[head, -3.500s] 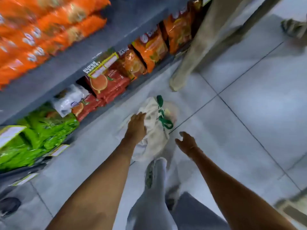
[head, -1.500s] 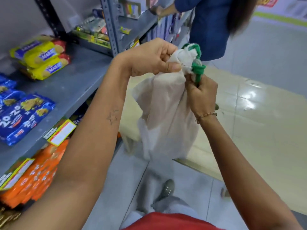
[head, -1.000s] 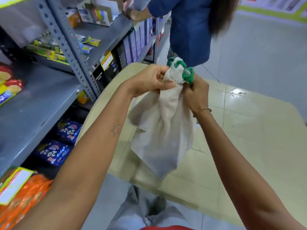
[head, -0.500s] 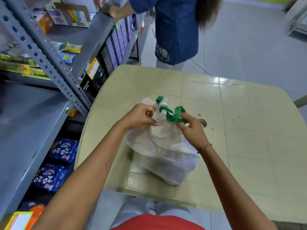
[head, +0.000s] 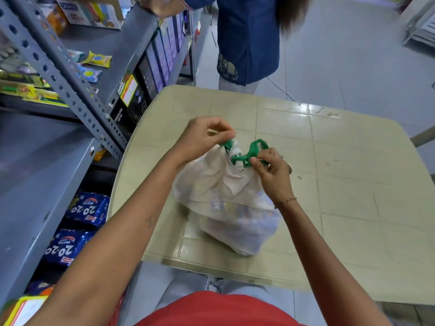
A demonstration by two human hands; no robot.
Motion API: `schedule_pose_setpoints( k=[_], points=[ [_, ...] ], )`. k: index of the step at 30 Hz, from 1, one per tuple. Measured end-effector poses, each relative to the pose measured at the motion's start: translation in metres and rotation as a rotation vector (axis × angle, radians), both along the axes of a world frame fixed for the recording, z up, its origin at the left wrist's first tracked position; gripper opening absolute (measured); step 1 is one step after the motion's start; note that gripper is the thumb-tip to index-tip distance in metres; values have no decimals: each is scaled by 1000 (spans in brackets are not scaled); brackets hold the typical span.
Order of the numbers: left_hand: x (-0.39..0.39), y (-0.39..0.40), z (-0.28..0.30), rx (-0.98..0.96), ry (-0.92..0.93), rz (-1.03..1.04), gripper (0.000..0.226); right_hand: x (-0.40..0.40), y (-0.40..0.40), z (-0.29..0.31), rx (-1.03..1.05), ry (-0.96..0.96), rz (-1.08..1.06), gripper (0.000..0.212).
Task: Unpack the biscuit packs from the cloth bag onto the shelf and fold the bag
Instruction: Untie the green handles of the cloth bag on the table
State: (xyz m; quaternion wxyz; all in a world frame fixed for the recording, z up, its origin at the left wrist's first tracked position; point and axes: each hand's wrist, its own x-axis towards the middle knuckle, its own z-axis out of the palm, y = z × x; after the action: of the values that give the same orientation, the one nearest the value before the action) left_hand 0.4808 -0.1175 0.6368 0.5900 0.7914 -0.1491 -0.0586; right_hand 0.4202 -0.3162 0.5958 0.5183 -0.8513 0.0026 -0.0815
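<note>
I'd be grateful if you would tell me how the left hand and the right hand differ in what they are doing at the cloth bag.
The left hand pinches the green tie's end at the far-left side of the cloth bag's bunched neck, while the right hand grips the tie's loop on the right. The right hand's wrist bears a thin bracelet; the left hand's is bare. Both work the same knotted tie over the table.

A pale tiled desk (head: 353,161) stands on a grey floor (head: 341,43) beside grey metal shelving (head: 70,83); a person in blue (head: 247,38) stands beyond it.
</note>
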Motion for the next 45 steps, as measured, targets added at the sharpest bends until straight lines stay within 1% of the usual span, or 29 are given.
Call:
schedule_pose_setpoints(
  k=[2, 4, 6, 8, 10, 12, 13, 14, 16, 18, 20, 21, 23, 25, 26, 28, 29, 30, 32, 34, 37, 39, 41, 42, 44, 45],
  points=[
    [-5, -17, 3, 160, -88, -128, 13, 2, -3, 2, 17, -3, 30, 4],
    [-9, -24, 2, 278, -42, -194, 19, 3, -5, 2, 56, -1, 14, 4],
    [-14, -20, -4, 345, 45, -203, 15, 5, -7, 3, 121, -3, -77, 7],
    [-18, -12, -12, 316, 149, -224, 9, 7, -10, 4, 174, -26, -188, 10],
    [-24, -9, -18, 278, 169, -209, 12, 9, -17, 6, 205, -24, -240, 9],
    [-27, -13, -23, 226, 87, -147, 18, 10, -21, 9, 175, -15, -179, 8],
    [-27, -18, -24, 209, 41, -146, 22, 9, -20, 10, 154, -20, -130, 8],
    [-27, -23, -24, 202, 32, -176, 27, 8, -19, 11, 139, -29, -89, 7],
    [-28, -35, -27, 206, 126, -245, 34, 7, -17, 12, 139, -46, -69, 7],
    [-30, -45, -35, 219, 159, -201, 28, 6, -17, 10, 171, -50, -109, 7],
    [-34, -49, -43, 217, 84, -79, 14, 4, -19, 8, 217, -27, -155, 7],
    [-36, -50, -46, 200, 58, -33, 12, 3, -21, 7, 240, -12, -178, 8],
    [-39, -47, -47, 106, 52, 26, 12, 0, -24, 6, 284, 4, -224, 7],
    [-41, -47, -41, -16, 115, 15, 4, -2, -29, 7, 312, -1, -268, 7],
    [-42, -49, -36, -12, 141, -35, 4, -2, -31, 8, 318, -1, -280, 9],
    [-45, -55, -32, 168, 111, -173, 20, -2, -31, 8, 294, 5, -281, 10],
    [-47, -60, -32, 254, 59, -197, 24, -3, -30, 9, 271, 9, -277, 9],
    [-48, -63, -33, 283, 8, -174, 25, -3, -29, 10, 255, 15, -276, 10],
    [-49, -62, -38, 243, -63, -54, 23, -1, -33, 10, 272, 30, -293, 12],
    [-51, -55, -46, 201, -79, 29, 25, 1, -42, 8, 296, 45, -314, 17],
    [-58, -48, -54, 192, -69, 33, 22, 0, -48, 3, 351, 116, -291, 22],
    [-59, -45, -57, 152, -88, 55, 23, -1, -50, -2, 404, 145, -299, 28],
    [-60, -38, -57, 109, -98, 131, 32, -1, -57, -3, 462, 150, -356, 32],
    [-61, -33, -58, 91, -92, 165, 32, 0, -62, -3, 490, 159, -393, 32],
    [-62, -25, -58, 82, -75, 208, 23, 1, -72, -5, 518, 184, -460, 32],
    [-62, -23, -58, 80, -74, 235, 20, 1, -75, -6, 497, 187, -507, 32]
  ],
)
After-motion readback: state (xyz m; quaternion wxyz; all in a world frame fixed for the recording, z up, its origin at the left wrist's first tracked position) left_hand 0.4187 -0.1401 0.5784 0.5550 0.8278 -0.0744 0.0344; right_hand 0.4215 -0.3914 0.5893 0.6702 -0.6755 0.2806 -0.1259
